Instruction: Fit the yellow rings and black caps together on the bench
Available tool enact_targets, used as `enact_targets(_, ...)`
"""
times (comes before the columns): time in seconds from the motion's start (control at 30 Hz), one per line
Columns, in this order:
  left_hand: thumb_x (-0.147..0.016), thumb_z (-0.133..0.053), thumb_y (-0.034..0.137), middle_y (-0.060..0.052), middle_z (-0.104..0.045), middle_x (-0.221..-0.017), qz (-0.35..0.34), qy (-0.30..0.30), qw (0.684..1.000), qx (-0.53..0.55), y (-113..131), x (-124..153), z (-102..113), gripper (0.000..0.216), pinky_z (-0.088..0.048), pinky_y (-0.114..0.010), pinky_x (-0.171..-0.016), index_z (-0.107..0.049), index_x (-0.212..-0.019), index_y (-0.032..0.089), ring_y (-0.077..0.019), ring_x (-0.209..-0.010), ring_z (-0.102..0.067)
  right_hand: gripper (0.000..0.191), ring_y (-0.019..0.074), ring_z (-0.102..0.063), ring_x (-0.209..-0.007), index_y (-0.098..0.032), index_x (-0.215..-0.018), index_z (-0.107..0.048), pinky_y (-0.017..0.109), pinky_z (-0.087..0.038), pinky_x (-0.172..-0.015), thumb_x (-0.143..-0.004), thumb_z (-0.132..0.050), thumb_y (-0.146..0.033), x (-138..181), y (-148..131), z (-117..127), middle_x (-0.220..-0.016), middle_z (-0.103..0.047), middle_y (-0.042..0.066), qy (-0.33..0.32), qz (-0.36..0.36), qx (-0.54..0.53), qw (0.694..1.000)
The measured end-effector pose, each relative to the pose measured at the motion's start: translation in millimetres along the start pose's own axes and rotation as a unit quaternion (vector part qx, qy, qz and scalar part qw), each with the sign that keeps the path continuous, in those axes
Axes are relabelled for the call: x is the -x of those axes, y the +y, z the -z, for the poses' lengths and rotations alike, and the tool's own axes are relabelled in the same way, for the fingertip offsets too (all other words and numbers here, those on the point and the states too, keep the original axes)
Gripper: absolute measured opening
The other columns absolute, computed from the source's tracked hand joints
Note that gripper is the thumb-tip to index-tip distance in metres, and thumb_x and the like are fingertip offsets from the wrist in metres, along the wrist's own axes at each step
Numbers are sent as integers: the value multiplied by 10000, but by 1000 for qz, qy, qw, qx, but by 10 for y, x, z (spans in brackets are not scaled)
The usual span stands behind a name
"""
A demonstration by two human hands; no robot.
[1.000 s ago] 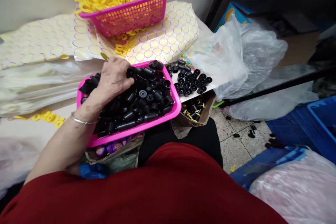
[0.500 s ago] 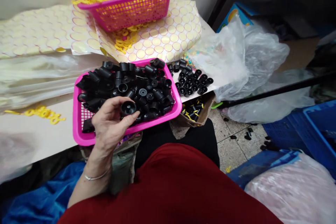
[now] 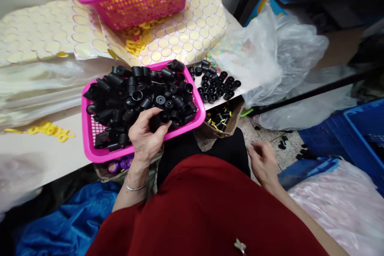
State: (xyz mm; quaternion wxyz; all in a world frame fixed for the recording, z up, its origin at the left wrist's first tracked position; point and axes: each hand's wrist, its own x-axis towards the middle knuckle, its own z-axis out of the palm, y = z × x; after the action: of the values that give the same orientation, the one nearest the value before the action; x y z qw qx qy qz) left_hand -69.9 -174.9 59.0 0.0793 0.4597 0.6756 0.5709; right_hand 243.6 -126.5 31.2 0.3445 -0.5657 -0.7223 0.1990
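Note:
My left hand (image 3: 147,136) is at the front edge of a pink basket (image 3: 85,128) heaped with black plastic parts. Its thumb and fingers are closed round a black plastic cap (image 3: 156,122), a short hollow cylinder partly hidden by the fingers. Most of the loose black parts (image 3: 129,100) in the basket are small cylinders and cups. Off to the right, my right hand (image 3: 264,164) hovers beside my lap over the floor. Its fingers look curled but are smeared by motion, so any held thing cannot be made out.
Behind stands a pink basket (image 3: 144,6) of yellow ring-shaped pieces. Black cylinders (image 3: 216,86) stand grouped on the table's right end, above a cardboard box (image 3: 223,128) of black-and-yellow pieces. Clear plastic bags (image 3: 300,44) lie right; a blue crate (image 3: 360,128) is on the floor.
My left hand has moved right and lower with the black cap, along the basket's front edge. My right hand has come into view at the right.

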Motion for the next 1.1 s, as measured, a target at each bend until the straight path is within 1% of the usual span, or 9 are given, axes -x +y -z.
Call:
enact_targets(0.1, -701, -743, 263, -28, -655, -950, -57, -9, 998, -20, 49, -60, -52, 273, -514, -335, -845, -664, -952, 191, -178, -897, -628, 206, 196, -581, -841, -179, -954, -621, 371, -500, -754, -907, -526, -355, -409, -507, -411, -949, -625, 87, -7, 156, -46, 987)
enact_targets(0.17, -711, -738, 276, -32, -659, -962, -84, -17, 996, -20, 70, -101, -49, 261, -508, -344, -869, -672, -950, 194, -184, -926, -624, 238, 225, -568, -928, -164, -993, -632, 397, -473, -836, -901, -537, -362, -702, -896, -695, -1008, -637, 116, -52, 239, -36, 969)
enact_targets(0.3, -721, -734, 334, -35, -666, -958, -53, -50, 997, -39, 67, -141, 38, 284, -513, -336, -864, -684, -963, 195, -184, -925, -624, 231, 259, -530, -953, -156, -972, -652, 392, -443, -810, -850, -604, -347, -1029, -1315, -1030, -990, -637, 122, -194, 261, 70, 943)
enact_targets(0.4, -708, -744, 370, -39, -662, -975, -6, -64, 998, -17, 47, -131, 92, 340, -518, -320, -853, -677, -989, 191, -180, -930, -622, 149, 244, -535, -934, -157, -928, -660, 381, -431, -821, -831, -576, -233, -1056, -1285, -1097, -941, -641, 107, -228, 264, 44, 936)
enact_targets(0.53, -592, -824, 377, -27, -656, -891, 75, -46, 991, 102, 73, -120, 61, 451, -543, -258, -725, -657, -960, 177, -154, -821, -634, 183, 177, -561, -804, -177, -954, -642, 324, -460, -750, -819, -586, -288, -990, -1162, -1051, -848, -628, 47, -200, 172, -215, 940)
enact_targets(0.63, -559, -849, 344, -23, -651, -834, 115, -53, 976, 175, 126, -132, -10, 416, -539, -231, -651, -666, -888, 168, -133, -739, -623, 247, 130, -558, -712, -183, -935, -633, 277, -468, -674, -792, -631, -384, -944, -1129, -982, -803, -622, 14, -220, 33, -405, 887)
enact_targets(0.73, -586, -838, 342, -31, -659, -841, 141, -81, 962, 221, 163, -138, -86, 390, -546, -244, -674, -687, -900, 168, -139, -749, -629, 262, 107, -553, -704, -175, -894, -644, 251, -467, -676, -750, -675, -392, -926, -1120, -927, -807, -626, 5, -244, -41, -483, 840)
enact_targets(0.9, -586, -836, 355, -50, -683, -930, 170, -103, 948, 248, 177, -117, -160, 415, -551, -271, -754, -713, -939, 176, -163, -826, -645, 280, 97, -518, -671, -185, -931, -658, 239, -446, -638, -773, -672, -416, -916, -1110, -857, -779, -597, -8, -258, -20, -461, 849)
enact_targets(1.1, -565, -850, 333, -45, -685, -873, 202, -105, 934, 276, 169, -108, -138, 417, -547, -247, -668, -733, -934, 179, -133, -713, -626, 237, 110, -526, -719, -199, -935, -661, 259, -456, -679, -828, -630, -408, -904, -1142, -804, -829, -591, 3, -261, 71, -424, 864)
